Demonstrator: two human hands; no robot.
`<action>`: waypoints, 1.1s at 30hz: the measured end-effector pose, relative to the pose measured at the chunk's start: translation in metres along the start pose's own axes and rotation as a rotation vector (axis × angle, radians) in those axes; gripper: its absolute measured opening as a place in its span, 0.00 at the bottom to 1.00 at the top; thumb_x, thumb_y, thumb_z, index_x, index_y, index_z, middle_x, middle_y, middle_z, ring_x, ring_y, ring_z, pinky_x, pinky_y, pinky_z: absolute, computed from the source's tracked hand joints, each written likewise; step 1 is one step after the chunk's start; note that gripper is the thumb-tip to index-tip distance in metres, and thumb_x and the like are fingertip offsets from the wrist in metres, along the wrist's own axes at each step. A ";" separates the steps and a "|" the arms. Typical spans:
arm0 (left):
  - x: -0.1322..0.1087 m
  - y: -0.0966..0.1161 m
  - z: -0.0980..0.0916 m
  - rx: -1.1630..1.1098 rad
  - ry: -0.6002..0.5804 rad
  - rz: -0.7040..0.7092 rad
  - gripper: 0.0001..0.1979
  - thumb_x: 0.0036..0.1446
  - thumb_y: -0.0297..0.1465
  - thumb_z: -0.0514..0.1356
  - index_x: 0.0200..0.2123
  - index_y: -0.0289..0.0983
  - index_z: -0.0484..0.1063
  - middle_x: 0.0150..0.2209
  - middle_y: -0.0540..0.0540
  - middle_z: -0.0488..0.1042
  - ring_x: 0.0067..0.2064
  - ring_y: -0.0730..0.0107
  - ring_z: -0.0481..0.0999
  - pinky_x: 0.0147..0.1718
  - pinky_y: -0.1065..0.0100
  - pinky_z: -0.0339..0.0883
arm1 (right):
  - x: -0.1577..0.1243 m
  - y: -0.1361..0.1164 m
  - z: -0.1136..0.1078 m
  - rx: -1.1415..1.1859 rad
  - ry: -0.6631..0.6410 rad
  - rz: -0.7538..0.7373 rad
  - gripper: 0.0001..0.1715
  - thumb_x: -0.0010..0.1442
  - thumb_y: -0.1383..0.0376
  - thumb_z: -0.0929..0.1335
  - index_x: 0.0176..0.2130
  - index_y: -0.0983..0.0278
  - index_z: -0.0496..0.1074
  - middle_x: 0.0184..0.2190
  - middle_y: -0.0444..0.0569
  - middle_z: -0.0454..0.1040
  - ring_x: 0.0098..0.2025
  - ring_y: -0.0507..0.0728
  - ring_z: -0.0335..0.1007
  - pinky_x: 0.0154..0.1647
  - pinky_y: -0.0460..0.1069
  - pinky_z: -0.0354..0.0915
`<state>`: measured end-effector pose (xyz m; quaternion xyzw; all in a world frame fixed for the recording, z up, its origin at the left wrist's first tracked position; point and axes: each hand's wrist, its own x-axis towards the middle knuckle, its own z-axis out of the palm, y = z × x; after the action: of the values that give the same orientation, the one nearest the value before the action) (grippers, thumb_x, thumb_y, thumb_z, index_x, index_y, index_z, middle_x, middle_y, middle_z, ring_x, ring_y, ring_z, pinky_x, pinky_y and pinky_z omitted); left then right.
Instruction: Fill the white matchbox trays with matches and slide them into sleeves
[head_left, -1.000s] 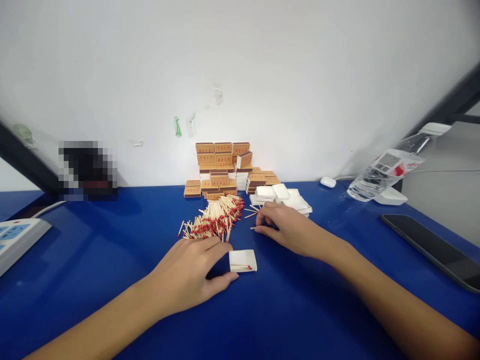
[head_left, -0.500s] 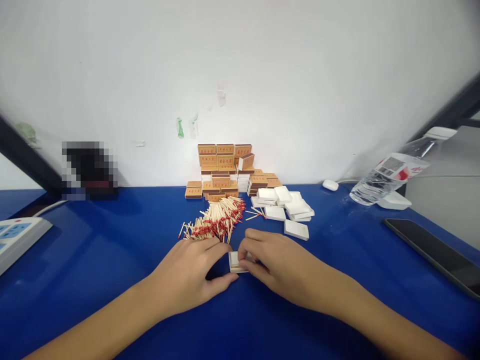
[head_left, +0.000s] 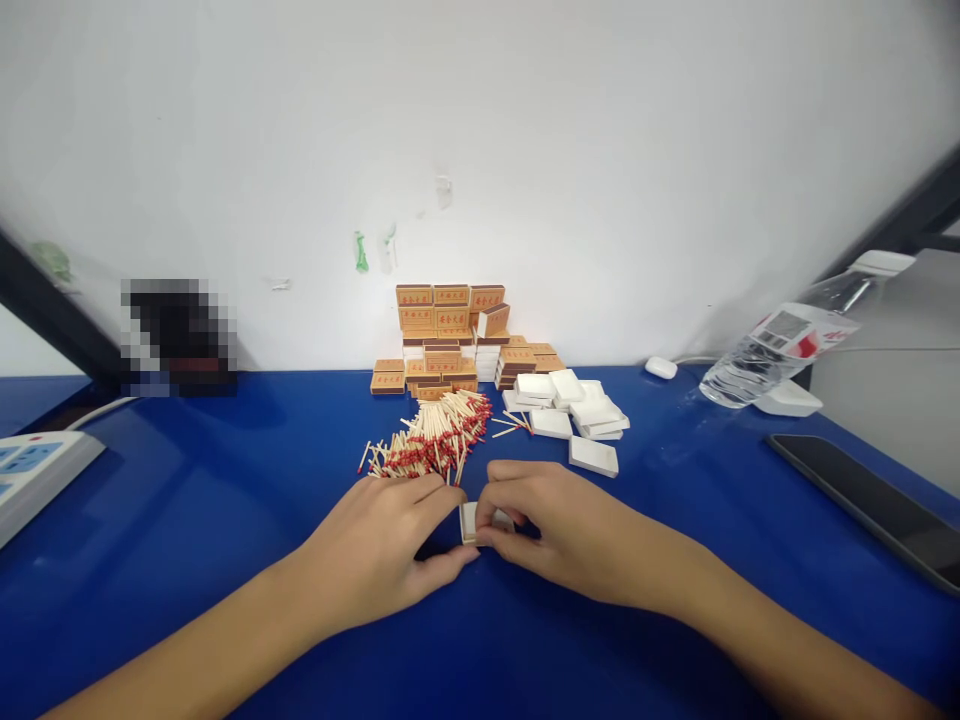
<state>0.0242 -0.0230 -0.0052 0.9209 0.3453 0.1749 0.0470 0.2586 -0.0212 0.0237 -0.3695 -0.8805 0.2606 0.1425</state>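
A small white matchbox tray (head_left: 469, 519) lies flat on the blue table, its inside facing up. My left hand (head_left: 390, 535) steadies its left end, index finger at the far corner and thumb at the near one. Over the tray, my right hand (head_left: 551, 530) is closed in a pinch, the fingertips down by the near wall. A pale sliver like a matchstick shows at those fingertips; most of it is hidden. Just beyond my hands is a heap of red-tipped matches (head_left: 435, 435). Several more white trays (head_left: 592, 455) lie loosely piled to its right.
Orange-brown matchboxes (head_left: 451, 320) are stacked against the white wall. At the right are a clear water bottle (head_left: 780, 335), leaning, a black phone (head_left: 862, 500) and a small white case (head_left: 661, 368). A white power strip (head_left: 45, 470) sits at the left edge.
My right hand's pinch has shifted slightly nearer to me, against the tray's near wall. The left hand stays at the tray's left end. The view has tilted very slightly.
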 end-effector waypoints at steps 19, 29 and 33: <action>0.001 0.002 0.000 0.017 0.051 0.084 0.09 0.65 0.36 0.62 0.45 0.38 0.75 0.34 0.50 0.79 0.33 0.63 0.80 0.29 0.63 0.69 | -0.004 -0.002 -0.002 0.018 -0.040 -0.009 0.09 0.67 0.66 0.69 0.33 0.63 0.69 0.32 0.41 0.69 0.34 0.49 0.64 0.34 0.46 0.58; 0.002 0.002 -0.002 0.002 0.041 0.121 0.07 0.65 0.36 0.62 0.41 0.38 0.74 0.32 0.51 0.77 0.31 0.65 0.78 0.28 0.65 0.65 | -0.001 -0.005 0.001 -0.023 -0.019 0.049 0.09 0.65 0.66 0.71 0.32 0.64 0.72 0.33 0.44 0.72 0.33 0.50 0.66 0.33 0.47 0.57; 0.001 0.001 -0.002 0.018 0.041 0.114 0.11 0.64 0.37 0.63 0.45 0.38 0.74 0.34 0.50 0.79 0.32 0.64 0.79 0.27 0.64 0.67 | 0.002 0.002 -0.003 -0.041 0.120 0.036 0.04 0.62 0.70 0.70 0.35 0.63 0.75 0.31 0.43 0.73 0.30 0.50 0.65 0.33 0.47 0.57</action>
<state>0.0255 -0.0234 -0.0031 0.9356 0.2948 0.1929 0.0216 0.2602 -0.0177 0.0253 -0.4032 -0.8687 0.2223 0.1826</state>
